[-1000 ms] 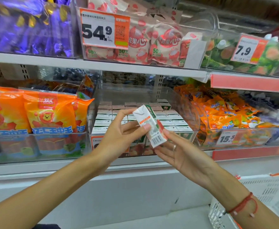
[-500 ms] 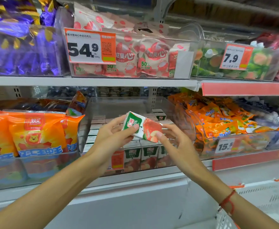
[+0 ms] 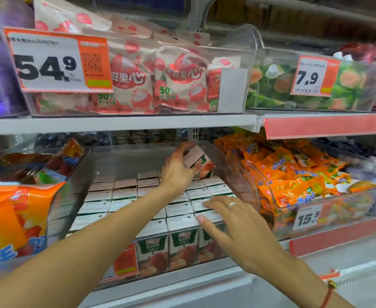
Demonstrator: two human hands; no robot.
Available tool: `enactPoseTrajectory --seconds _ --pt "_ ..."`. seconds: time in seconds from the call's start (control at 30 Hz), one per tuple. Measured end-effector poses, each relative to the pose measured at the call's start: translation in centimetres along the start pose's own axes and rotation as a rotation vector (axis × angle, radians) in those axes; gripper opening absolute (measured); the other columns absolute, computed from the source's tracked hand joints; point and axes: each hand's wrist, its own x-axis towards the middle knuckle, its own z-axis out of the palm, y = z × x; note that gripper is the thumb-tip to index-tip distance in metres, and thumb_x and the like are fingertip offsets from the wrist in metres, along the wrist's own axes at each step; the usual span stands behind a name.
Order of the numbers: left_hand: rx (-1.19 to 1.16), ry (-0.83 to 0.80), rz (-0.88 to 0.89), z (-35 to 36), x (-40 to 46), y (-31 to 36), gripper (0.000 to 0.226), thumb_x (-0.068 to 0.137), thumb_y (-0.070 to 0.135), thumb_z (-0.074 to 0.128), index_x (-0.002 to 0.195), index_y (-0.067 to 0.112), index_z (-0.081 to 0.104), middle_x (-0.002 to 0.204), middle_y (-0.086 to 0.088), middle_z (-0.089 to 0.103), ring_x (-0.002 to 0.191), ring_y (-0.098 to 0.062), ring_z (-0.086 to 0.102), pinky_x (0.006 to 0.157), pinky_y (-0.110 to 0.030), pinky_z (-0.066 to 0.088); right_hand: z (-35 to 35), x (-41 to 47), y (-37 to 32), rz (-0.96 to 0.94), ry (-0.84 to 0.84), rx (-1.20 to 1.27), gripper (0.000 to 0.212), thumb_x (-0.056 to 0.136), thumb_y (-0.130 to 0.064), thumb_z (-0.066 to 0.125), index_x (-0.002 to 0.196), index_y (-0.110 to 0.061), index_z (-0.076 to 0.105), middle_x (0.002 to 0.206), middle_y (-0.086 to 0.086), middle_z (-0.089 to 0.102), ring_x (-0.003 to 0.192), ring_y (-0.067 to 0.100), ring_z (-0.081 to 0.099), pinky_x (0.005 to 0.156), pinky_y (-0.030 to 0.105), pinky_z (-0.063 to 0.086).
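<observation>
My left hand grips a small green, white and red juice carton, tilted, deep inside a clear plastic bin on the lower shelf, above the back rows. Rows of the same cartons fill that bin, tops up. My right hand lies with fingers spread and straight on the tops of the front right cartons. It wears a ring and holds nothing.
Orange snack bags fill the bin to the left and orange packets the bin to the right. The upper shelf carries lychee-printed bags behind a 54.9 price tag. A white basket sits at the lower right.
The left hand alone has carried the carton from in front of the shelf deep into the bin. The right hand let go of it and came down onto the front cartons.
</observation>
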Motion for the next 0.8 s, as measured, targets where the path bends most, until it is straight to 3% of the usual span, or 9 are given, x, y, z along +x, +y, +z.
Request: enactPoseTrajectory --seconds 0.13,0.27,0.33,0.5,0.6,0.8 --pt "0.124 -0.226 0.072 -0.2 2.2 -0.2 0.054 0.085 0.024 0.074 0.133 0.023 0.051 0.13 -0.001 0.058 0.11 -0.025 0.059 0.09 -0.033 0.049 -0.1 0.1 0.3 -0.02 -0.001 0.029 0.077 0.083 -0.075 0.008 0.137 -0.037 0.047 0.14 -0.017 0.047 0.13 0.004 0.037 0.108 0.028 0.03" --pt "0.249 -0.456 0.085 -0.1 4.5 0.6 0.059 0.092 0.03 0.065 0.145 0.018 0.042 0.147 -0.005 0.046 0.132 -0.025 0.046 0.108 -0.033 0.038 -0.2 -0.1 0.5 -0.031 0.011 0.052 0.074 0.084 -0.074 0.01 0.135 -0.038 0.048 0.138 -0.017 0.049 0.128 0.004 0.039 0.107 0.028 0.031" --pt "0.349 -0.514 0.08 0.7 4.9 0.5 0.06 0.094 0.032 0.062 0.147 0.018 0.038 0.153 -0.004 0.038 0.138 -0.024 0.039 0.105 -0.025 0.032 -0.3 -0.2 0.5 -0.03 0.002 0.06 0.074 0.084 -0.074 0.009 0.135 -0.038 0.048 0.138 -0.018 0.048 0.128 0.003 0.038 0.106 0.027 0.03" --pt "0.411 -0.559 0.079 2.4 4.7 -0.3 0.056 0.093 0.031 0.063 0.144 0.017 0.045 0.149 -0.004 0.045 0.132 -0.021 0.046 0.105 -0.027 0.036 -0.5 -0.3 0.5 -0.038 -0.002 0.065 0.062 0.09 -0.068 0.02 0.136 -0.036 0.048 0.139 -0.017 0.049 0.129 0.004 0.039 0.106 0.026 0.029" --pt "0.345 -0.528 0.042 2.3 4.5 -1.3 0.048 0.093 0.032 0.063 0.137 0.02 0.049 0.132 -0.005 0.059 0.118 -0.021 0.055 0.102 -0.029 0.043 -0.5 -0.2 0.8 -0.046 0.018 0.064 0.05 0.097 -0.058 0.028 0.134 -0.035 0.052 0.137 -0.015 0.052 0.126 0.006 0.042 0.103 0.025 0.031" --pt "0.332 -0.496 0.093 2.4 4.7 -2.7 0.028 0.096 0.023 0.059 0.122 0.016 0.066 0.137 -0.003 0.057 0.125 -0.02 0.053 0.109 -0.034 0.039 0.5 -0.5 1.9 -0.098 0.29 0.063 0.04 0.099 -0.038 0.035 0.106 -0.02 0.07 0.104 -0.006 0.067 0.098 0.014 0.059 0.075 0.024 0.044"
